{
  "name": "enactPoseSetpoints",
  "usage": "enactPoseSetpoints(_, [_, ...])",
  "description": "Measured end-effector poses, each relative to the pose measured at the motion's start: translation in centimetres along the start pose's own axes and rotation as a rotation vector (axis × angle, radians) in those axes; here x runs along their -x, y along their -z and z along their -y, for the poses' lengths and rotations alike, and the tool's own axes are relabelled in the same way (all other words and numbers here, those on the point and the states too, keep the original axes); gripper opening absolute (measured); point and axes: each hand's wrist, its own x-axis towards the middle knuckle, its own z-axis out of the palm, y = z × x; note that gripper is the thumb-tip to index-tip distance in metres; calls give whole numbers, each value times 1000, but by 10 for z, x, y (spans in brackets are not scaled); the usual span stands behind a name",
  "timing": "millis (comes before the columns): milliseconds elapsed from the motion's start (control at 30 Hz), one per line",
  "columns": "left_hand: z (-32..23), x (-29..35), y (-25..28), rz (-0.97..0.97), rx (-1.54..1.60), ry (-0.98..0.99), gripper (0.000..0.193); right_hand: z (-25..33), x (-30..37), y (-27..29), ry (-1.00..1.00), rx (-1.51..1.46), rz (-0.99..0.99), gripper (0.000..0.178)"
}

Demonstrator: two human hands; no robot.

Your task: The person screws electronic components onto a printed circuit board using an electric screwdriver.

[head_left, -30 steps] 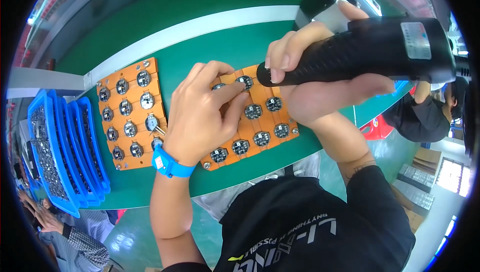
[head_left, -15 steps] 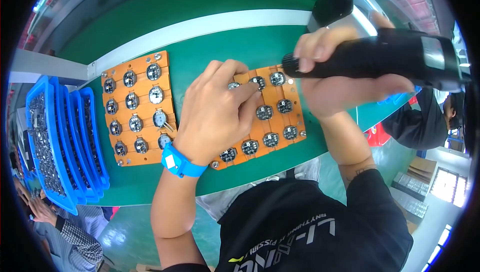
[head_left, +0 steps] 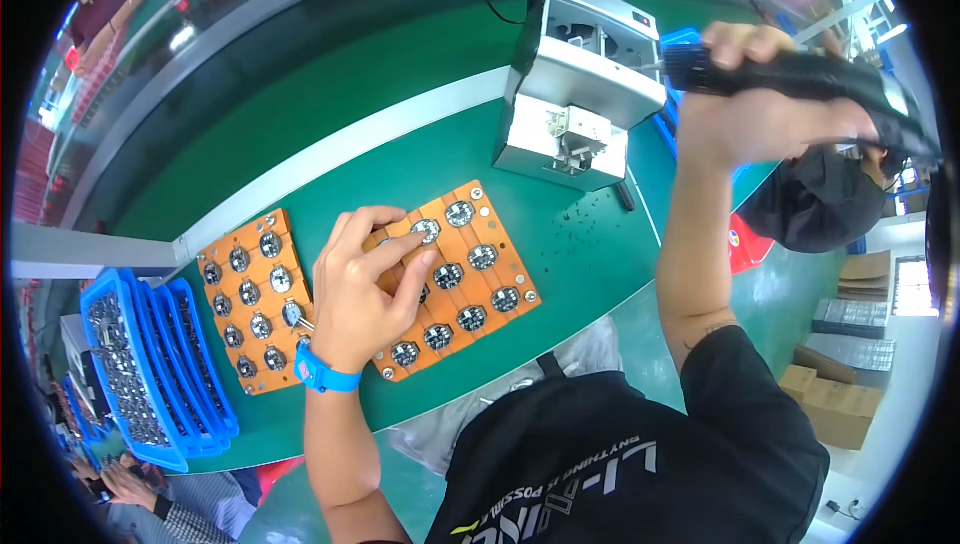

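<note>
My left hand (head_left: 362, 289), with a blue band at its wrist, rests over an orange fixture board (head_left: 511, 271) holding several small round circuit boards. Its fingers are apart, and the index fingertip touches one round circuit board (head_left: 425, 231) in the far row; the hand hides part of the fixture. My right hand (head_left: 742, 126) is wrapped around a black electric screwdriver (head_left: 790, 74), raised over the right side of the bench. The screwdriver's thin bit points left, at the grey-and-white screw feeder (head_left: 590, 69); whether it touches is unclear.
Left of my hand lies a second orange fixture (head_left: 262, 376) with round boards and a small metal-pronged piece. Blue trays (head_left: 180, 449) of small parts stand at the far left. Dark bits (head_left: 585, 209) are scattered below the feeder. Other people sit at both sides.
The screwdriver has gone from beside the fixture's far right corner to the feeder. My view has turned right, bringing the feeder into full sight. My left hand remains on the fixture.
</note>
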Motion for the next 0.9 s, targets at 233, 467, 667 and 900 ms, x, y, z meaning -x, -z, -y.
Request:
enactPoseSetpoints(233, [-8, -2, 6, 48, -35, 12, 22, 23, -18, 15, 40, 275, 192, 100])
enactPoseSetpoints(467, [-5, -3, 7, 69, -16, 16, 25, 11, 28, -12, -183, 68, -59, 103])
enactPoseSetpoints(667, [-2, -1, 3, 32, -39, -42, 24, 0, 47, -13, -341, 51, 70, 98])
enactPoseSetpoints(900, [1, 3, 0, 13, -48, -68, 23, -11, 66, -25, -270, 326, 135, 83])
